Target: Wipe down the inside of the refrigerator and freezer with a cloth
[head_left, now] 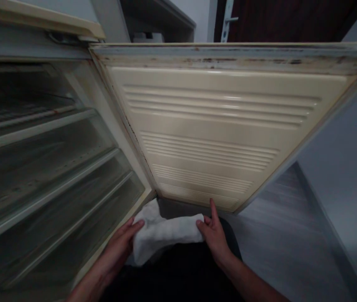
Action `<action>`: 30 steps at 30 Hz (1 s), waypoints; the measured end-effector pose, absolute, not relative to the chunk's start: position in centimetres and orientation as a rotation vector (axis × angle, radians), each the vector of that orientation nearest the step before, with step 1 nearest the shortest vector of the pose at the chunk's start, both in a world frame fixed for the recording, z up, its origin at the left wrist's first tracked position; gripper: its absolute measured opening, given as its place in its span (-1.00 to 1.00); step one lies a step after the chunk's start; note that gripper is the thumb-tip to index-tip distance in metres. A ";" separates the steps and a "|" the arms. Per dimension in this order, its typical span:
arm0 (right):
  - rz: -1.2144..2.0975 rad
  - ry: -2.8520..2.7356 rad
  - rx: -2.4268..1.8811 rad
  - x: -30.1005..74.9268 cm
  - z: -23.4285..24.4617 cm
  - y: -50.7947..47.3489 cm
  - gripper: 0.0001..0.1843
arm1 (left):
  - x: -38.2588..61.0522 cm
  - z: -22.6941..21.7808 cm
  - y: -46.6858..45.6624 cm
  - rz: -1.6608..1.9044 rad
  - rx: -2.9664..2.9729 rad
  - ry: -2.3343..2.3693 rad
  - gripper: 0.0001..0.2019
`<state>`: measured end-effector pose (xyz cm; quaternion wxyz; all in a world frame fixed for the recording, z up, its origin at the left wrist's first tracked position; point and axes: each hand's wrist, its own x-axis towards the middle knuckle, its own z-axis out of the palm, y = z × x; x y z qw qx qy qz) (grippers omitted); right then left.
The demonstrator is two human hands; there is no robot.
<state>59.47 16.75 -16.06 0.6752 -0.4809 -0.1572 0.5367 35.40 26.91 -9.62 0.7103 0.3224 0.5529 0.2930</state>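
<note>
Left hand (119,246) and right hand (215,237) both on a folded white cloth (162,230), hands apart, cloth bunched between them. Left fingers lie over the cloth's left end. Right hand pinches its right end, thumb and fingers on either side, one digit (212,206) raised and overlapping the lower edge of the door in view; contact there can't be confirmed. Cloth sits low in frame, just in front of the fridge's bottom corner, over dark trousers (172,277).

Fridge door (225,134) swung open to the right of the cabinet. Inner liner is cream with moulded horizontal ribs. Rust-brown stains run along the door's far edge (247,60), dark specks down its hinge-side edge.

Left of the hands: fridge cabinet (124,167) with glass shelves (46,180) on pale rims, surfaces dim and streaky. Cream upper door (36,16) open above it.

Right: grey floor (279,209) running to a pale wall (338,147). Far end: shelf unit (162,25) and a dark wooden door (279,21) with a metal lever handle (230,19).
</note>
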 end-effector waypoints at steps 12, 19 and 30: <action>1.900 -0.553 -1.041 63.5 -15.3 16.9 -0.09 | 33.4 -10.2 29.3 0.676 1.166 1.157 -0.07; 1.207 -1.131 -1.410 63.4 -16.3 18.1 -0.32 | 32.0 -10.6 31.3 0.542 1.764 1.271 -0.49; 0.863 -1.853 -1.368 64.0 -9.9 21.0 -0.82 | 30.2 -11.1 31.6 0.213 2.372 1.239 -0.72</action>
